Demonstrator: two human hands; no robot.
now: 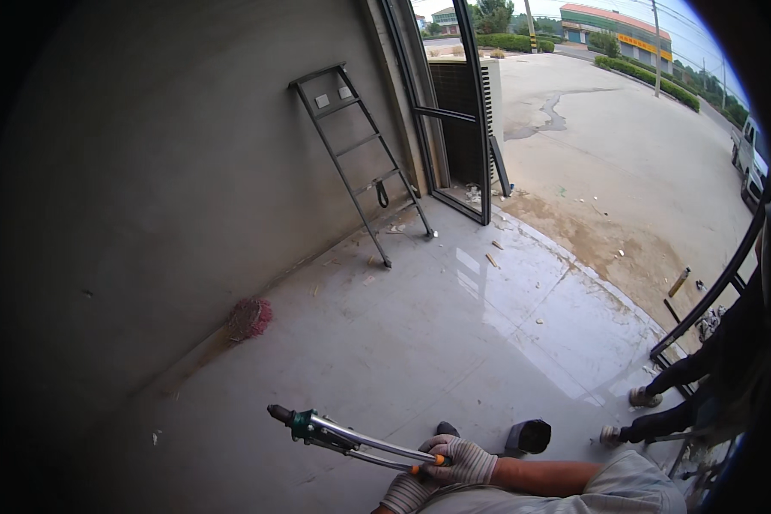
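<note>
A hand riveter (338, 435) with a green head, dark nose and two long metal handles ending in orange tips points to the left, above the floor. My right hand (461, 460), in a striped knit glove, is closed near the end of the upper handle. Lower down, my left hand (409, 493), gloved the same way, is closed around the end of the other handle; its fingers are partly hidden at the lower edge. The two handles lie fairly close together.
A ladder (357, 152) leans on the grey wall beside a dark-framed glass door (450, 116). Below the wall lies a reddish bristly bundle (250, 319). A black bucket (529, 437) stands right of my hands. Another person's legs (668, 398) are at right. Scraps litter the floor.
</note>
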